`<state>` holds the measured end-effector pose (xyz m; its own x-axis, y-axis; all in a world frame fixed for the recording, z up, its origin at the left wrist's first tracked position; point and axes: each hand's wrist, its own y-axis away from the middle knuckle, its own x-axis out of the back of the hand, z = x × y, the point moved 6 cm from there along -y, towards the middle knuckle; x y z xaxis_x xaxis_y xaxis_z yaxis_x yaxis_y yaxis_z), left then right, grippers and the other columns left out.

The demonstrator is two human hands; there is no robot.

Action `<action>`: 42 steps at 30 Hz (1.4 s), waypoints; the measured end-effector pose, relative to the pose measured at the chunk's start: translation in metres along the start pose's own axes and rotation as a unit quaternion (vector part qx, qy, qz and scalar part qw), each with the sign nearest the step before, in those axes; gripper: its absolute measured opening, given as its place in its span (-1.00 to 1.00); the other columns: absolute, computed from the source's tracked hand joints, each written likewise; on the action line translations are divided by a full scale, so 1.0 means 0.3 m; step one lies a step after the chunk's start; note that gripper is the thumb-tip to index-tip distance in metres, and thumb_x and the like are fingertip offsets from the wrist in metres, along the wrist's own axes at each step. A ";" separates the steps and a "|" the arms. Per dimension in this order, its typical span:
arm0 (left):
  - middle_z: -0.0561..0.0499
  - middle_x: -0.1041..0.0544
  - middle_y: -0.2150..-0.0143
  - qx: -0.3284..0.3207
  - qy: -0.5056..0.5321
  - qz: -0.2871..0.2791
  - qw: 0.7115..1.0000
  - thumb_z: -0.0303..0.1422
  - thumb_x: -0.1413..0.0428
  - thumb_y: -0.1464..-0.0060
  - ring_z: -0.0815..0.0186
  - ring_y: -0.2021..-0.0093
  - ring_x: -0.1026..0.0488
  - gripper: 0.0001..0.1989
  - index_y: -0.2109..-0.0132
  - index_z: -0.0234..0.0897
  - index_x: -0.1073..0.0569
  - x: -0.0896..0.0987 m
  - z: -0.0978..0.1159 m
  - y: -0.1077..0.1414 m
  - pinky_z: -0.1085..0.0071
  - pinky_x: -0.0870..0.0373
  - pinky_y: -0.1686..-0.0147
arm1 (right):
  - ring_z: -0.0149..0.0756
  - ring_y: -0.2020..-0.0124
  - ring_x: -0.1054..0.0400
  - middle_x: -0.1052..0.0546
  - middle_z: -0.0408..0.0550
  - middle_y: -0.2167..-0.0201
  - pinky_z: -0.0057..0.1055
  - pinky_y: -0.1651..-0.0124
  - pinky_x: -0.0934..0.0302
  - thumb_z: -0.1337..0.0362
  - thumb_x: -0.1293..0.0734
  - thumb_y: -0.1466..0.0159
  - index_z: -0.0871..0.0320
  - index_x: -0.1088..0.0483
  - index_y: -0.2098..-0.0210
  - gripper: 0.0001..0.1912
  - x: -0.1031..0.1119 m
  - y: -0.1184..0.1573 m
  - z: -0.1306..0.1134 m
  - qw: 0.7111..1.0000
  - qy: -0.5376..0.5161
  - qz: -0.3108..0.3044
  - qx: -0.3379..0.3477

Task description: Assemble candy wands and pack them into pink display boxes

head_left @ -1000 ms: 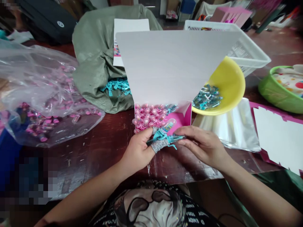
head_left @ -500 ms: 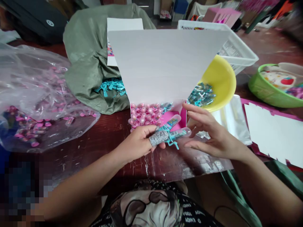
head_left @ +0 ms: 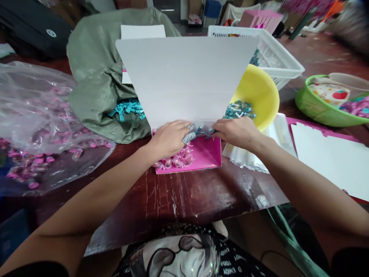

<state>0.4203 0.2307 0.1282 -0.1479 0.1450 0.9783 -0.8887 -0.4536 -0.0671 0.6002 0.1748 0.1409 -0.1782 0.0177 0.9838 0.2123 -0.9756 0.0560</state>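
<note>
Both hands are together over an open pink card display box [head_left: 204,154], whose tall white card panel [head_left: 184,73] stands upright behind them. The left hand [head_left: 168,138], with a grey glittery knit wrap [head_left: 188,135] on its fingers, and the right hand [head_left: 238,132] meet along the box's fold, over a row of clear capsules with teal plastic parts [head_left: 203,130]. Their fingers press down on that row, but I cannot tell whether they clamp it or only steady it.

The step in hand appears to be settling this row along the fold, above the pink lace-trimmed capsules [head_left: 175,161] lying on the box's pink floor. Releasing it calls for a straight lift, since those capsules appear loose.

The box sits on a scarred, dark red wooden counter [head_left: 178,200]. Behind it are a yellow plastic bowl [head_left: 256,92] of teal-and-clear pieces [head_left: 239,110] and a white plastic basket [head_left: 259,50]. To its left lie a grey-green woven sack [head_left: 98,80] and a clear plastic bag of pink pieces [head_left: 37,115]. To its right are a stack of clear film sleeves [head_left: 253,150], a flat white-and-pink card [head_left: 325,154] and a green plastic basin [head_left: 317,104].
</note>
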 end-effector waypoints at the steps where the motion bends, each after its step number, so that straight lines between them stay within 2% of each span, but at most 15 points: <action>1: -0.16 -0.36 -0.36 0.001 0.004 0.002 1.000 -0.57 0.00 -0.07 0.14 -0.36 -0.27 -0.47 -0.20 -0.39 -0.44 -0.004 0.002 0.004 0.16 -0.12 -0.40 | -0.25 0.35 -0.46 -0.62 -0.07 0.18 -0.35 0.51 0.15 0.08 -0.21 -0.40 0.04 -0.50 0.23 -0.72 -0.005 -0.010 -0.001 1.000 -0.003 -0.009 0.005; 4: -0.17 -0.35 -0.36 0.003 0.022 0.012 1.000 -0.56 0.02 -0.11 0.16 -0.36 -0.28 -0.50 -0.19 -0.41 -0.44 -0.006 0.008 0.020 0.19 -0.11 -0.41 | -0.26 0.35 -0.45 -0.62 -0.10 0.20 -0.34 0.51 0.16 0.03 -0.21 -0.39 0.02 -0.50 0.25 -0.70 -0.012 -0.025 0.011 1.000 -0.020 -0.020 0.009; 10: -0.18 -0.36 -0.35 0.019 0.036 0.026 0.999 -0.54 0.03 -0.16 0.16 -0.34 -0.30 -0.52 -0.22 -0.41 -0.42 -0.010 -0.007 0.028 0.19 -0.16 -0.39 | -0.24 0.23 -0.46 -0.59 -0.10 0.08 -0.36 0.47 0.11 0.06 -0.14 -0.43 -0.02 -0.50 0.04 -0.66 -0.019 -0.026 0.025 0.999 -0.052 0.015 0.001; 18: -0.20 -0.37 -0.34 0.019 0.048 0.032 0.998 -0.55 0.01 -0.19 0.16 -0.34 -0.31 -0.54 -0.22 -0.44 -0.42 -0.010 -0.009 0.037 0.20 -0.15 -0.40 | -0.27 0.31 -0.45 -0.61 -0.13 0.10 -0.36 0.51 0.21 0.01 -0.17 -0.43 0.01 -0.48 0.13 -0.68 -0.047 -0.038 0.012 1.000 -0.012 -0.006 0.014; 21: -0.22 -0.36 -0.34 0.028 0.048 0.026 0.998 -0.53 0.00 -0.20 0.13 -0.35 -0.30 -0.54 -0.23 -0.46 -0.41 -0.009 -0.011 0.041 0.20 -0.15 -0.39 | -0.26 0.29 -0.45 -0.60 -0.11 0.06 -0.38 0.52 0.18 0.03 -0.17 -0.44 0.00 -0.49 0.05 -0.67 -0.052 -0.026 -0.011 0.999 -0.007 0.041 0.002; 25: -0.21 -0.37 -0.34 0.026 0.058 0.026 0.998 -0.48 0.02 -0.26 0.14 -0.35 -0.31 -0.60 -0.18 -0.41 -0.46 -0.013 -0.009 0.036 0.17 -0.18 -0.38 | -0.15 0.07 -0.42 -0.49 -0.01 -0.10 -0.40 0.53 0.09 0.08 -0.19 -0.44 -0.01 -0.52 0.02 -0.68 -0.058 0.025 -0.027 0.988 0.008 0.153 -0.015; 29: -0.19 -0.40 -0.32 0.035 0.066 0.038 0.996 -0.46 0.01 -0.26 0.14 -0.32 -0.35 -0.61 -0.19 -0.36 -0.45 0.002 0.009 0.035 0.15 -0.23 -0.35 | -0.10 0.07 -0.39 -0.49 0.04 -0.01 -0.45 0.57 0.02 0.13 -0.19 -0.44 0.02 -0.54 0.09 -0.70 -0.105 0.034 -0.048 0.986 -0.010 0.165 0.002; 31: -0.16 -0.45 -0.28 0.017 0.080 0.065 0.995 -0.43 -0.01 -0.27 0.16 -0.28 -0.39 -0.66 -0.14 -0.33 -0.48 0.033 0.021 0.062 0.17 -0.28 -0.31 | -0.06 0.10 -0.40 -0.50 0.05 0.00 -0.43 0.57 -0.06 0.16 -0.19 -0.42 0.00 -0.54 0.09 -0.71 -0.118 0.031 -0.063 0.985 -0.036 0.167 0.008; 33: -0.12 -0.52 -0.21 -0.002 0.096 0.140 0.985 -0.37 -0.03 -0.26 0.18 -0.22 -0.44 -0.71 -0.06 -0.28 -0.51 0.084 0.010 0.121 0.17 -0.35 -0.24 | 0.00 0.11 -0.43 -0.51 0.06 -0.03 -0.33 0.54 -0.19 0.20 -0.20 -0.41 -0.07 -0.52 0.03 -0.72 -0.115 0.040 -0.072 0.980 -0.073 0.185 0.010; 35: -0.11 -0.57 -0.08 0.020 0.100 0.273 0.957 -0.31 -0.04 -0.26 0.18 -0.12 -0.48 -0.75 0.01 -0.24 -0.52 0.147 -0.057 0.211 0.18 -0.41 -0.15 | 0.05 0.09 -0.46 -0.50 0.05 -0.09 -0.24 0.46 -0.32 0.19 -0.24 -0.38 -0.14 -0.43 -0.12 -0.65 -0.097 0.069 -0.058 0.966 -0.093 0.239 -0.003; 37: -0.14 -0.56 0.03 0.114 0.081 0.405 0.904 -0.30 0.02 -0.30 0.17 -0.03 -0.48 -0.76 0.03 -0.25 -0.49 0.185 -0.194 0.308 0.19 -0.43 -0.08 | 0.04 0.11 -0.50 -0.49 0.06 -0.13 -0.17 0.39 -0.40 0.14 -0.32 -0.34 -0.16 -0.31 -0.25 -0.51 -0.075 0.115 -0.008 0.940 -0.094 0.321 -0.059; 38: -0.17 -0.53 0.04 0.183 0.066 0.435 0.879 -0.32 0.07 -0.33 0.17 -0.02 -0.47 -0.74 0.02 -0.29 -0.46 0.185 -0.283 0.340 0.20 -0.41 -0.08 | 0.02 0.15 -0.52 -0.49 0.08 -0.14 -0.15 0.36 -0.43 0.12 -0.35 -0.32 -0.17 -0.27 -0.28 -0.46 -0.071 0.138 0.028 0.924 -0.094 0.355 -0.102; 39: -0.20 -0.51 0.02 0.257 0.054 0.434 0.862 -0.36 0.12 -0.36 0.16 -0.04 -0.45 -0.72 -0.03 -0.33 -0.43 0.171 -0.380 0.352 0.19 -0.38 -0.11 | -0.02 0.19 -0.54 -0.48 0.10 -0.14 -0.14 0.33 -0.45 0.10 -0.36 -0.30 -0.16 -0.26 -0.28 -0.44 -0.076 0.156 0.067 0.910 -0.098 0.375 -0.145; 40: -0.25 -0.48 -0.02 0.314 0.044 0.395 0.862 -0.39 0.12 -0.36 0.15 -0.08 -0.43 -0.70 -0.11 -0.40 -0.37 0.146 -0.474 0.337 0.18 -0.36 -0.14 | -0.05 0.24 -0.54 -0.47 0.12 -0.13 -0.14 0.31 -0.46 0.09 -0.37 -0.30 -0.16 -0.28 -0.27 -0.45 -0.088 0.165 0.106 0.902 -0.110 0.377 -0.180; 42: -0.33 -0.46 -0.04 0.347 0.049 0.297 0.888 -0.42 0.01 -0.31 0.09 -0.08 -0.43 -0.66 -0.17 -0.50 -0.31 0.088 -0.626 0.250 0.10 -0.37 -0.13 | -0.08 0.27 -0.53 -0.44 0.17 -0.12 -0.15 0.28 -0.47 0.09 -0.34 -0.32 -0.11 -0.33 -0.21 -0.53 -0.131 0.161 0.169 0.903 -0.150 0.348 -0.202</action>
<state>0.2683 0.3657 0.1120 -0.5678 -0.2409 0.7871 -0.1651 -0.9035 -0.3956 0.6661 0.1379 0.1136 0.1447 -0.6314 0.7619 -0.2058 -0.7723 -0.6010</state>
